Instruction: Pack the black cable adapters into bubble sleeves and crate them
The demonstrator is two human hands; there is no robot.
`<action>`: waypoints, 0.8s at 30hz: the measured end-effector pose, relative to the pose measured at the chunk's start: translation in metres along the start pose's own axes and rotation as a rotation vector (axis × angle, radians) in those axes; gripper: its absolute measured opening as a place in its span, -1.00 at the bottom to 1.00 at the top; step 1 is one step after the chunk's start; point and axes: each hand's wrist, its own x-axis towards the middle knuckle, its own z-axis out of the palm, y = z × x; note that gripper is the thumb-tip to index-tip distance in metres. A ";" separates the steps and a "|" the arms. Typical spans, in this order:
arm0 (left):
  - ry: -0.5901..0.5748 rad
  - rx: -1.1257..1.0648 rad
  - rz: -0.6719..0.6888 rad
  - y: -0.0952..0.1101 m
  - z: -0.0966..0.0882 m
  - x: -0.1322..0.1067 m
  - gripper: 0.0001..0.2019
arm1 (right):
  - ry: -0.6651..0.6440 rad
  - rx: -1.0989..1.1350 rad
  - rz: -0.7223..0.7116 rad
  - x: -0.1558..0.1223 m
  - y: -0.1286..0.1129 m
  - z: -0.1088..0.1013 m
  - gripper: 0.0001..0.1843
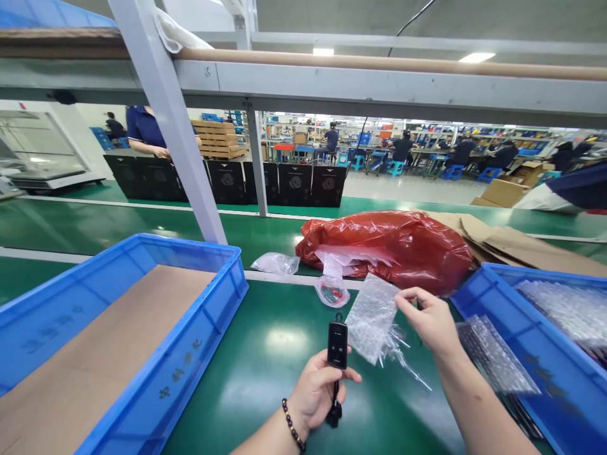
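Note:
My left hand [317,393] is closed around a black key-fob-like remote [337,344], held upright with a loop at its top. A dark cord or strap hangs below it, ending in a small black bundle [334,414]. My right hand [429,316] is closed in a pinch at the right edge of a clear bubble-wrap bag [372,319]. A small dark spot shows between its fingers; I cannot make out what it is. Thin clear plastic strips [403,354] lie below the bag. Just behind the remote sits a small clear bag with red and green contents [332,292].
A blue crate [190,344] lined with cardboard is at left. Another blue crate [507,297] at right holds bubble-wrapped items. Behind lie a red plastic bag [398,243] and a clear bag [275,263]. A white post [175,120] rises at left; a person [142,129] stands beyond.

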 end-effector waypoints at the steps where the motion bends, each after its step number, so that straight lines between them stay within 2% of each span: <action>1: -0.010 0.007 0.014 0.000 0.000 0.000 -0.70 | -0.036 0.100 0.066 -0.008 0.003 0.005 -0.72; 4: 0.008 0.057 0.042 -0.001 -0.001 0.000 -0.70 | -0.157 0.404 0.277 -0.032 0.013 0.027 -0.62; 7: 0.036 0.081 0.038 0.000 0.000 0.001 -0.67 | -0.398 0.484 0.417 -0.054 0.019 0.046 -0.58; 8: 0.036 0.084 0.031 0.000 0.000 0.001 -0.67 | -0.434 0.483 0.436 -0.058 0.021 0.050 -0.58; 10: 0.020 0.091 0.009 0.001 0.002 0.000 -0.68 | -0.358 0.507 0.453 -0.062 0.024 0.054 -0.56; 14: -0.093 0.106 -0.109 -0.002 0.003 -0.003 -0.76 | -0.048 0.610 0.457 -0.055 0.030 0.052 -0.53; 16: -0.159 0.114 -0.175 -0.004 0.003 -0.003 -0.78 | 0.026 0.643 0.450 -0.052 0.033 0.051 -0.52; 18: -0.194 0.127 -0.211 -0.007 0.002 -0.004 -0.79 | 0.027 0.649 0.441 -0.052 0.034 0.050 -0.51; 20: -0.203 0.142 -0.212 -0.008 0.001 -0.003 -0.73 | -0.085 0.610 0.422 -0.055 0.033 0.050 -0.52; 24: -0.187 0.167 -0.154 -0.009 0.000 -0.002 -0.39 | -0.421 0.429 0.325 -0.060 0.030 0.046 -0.57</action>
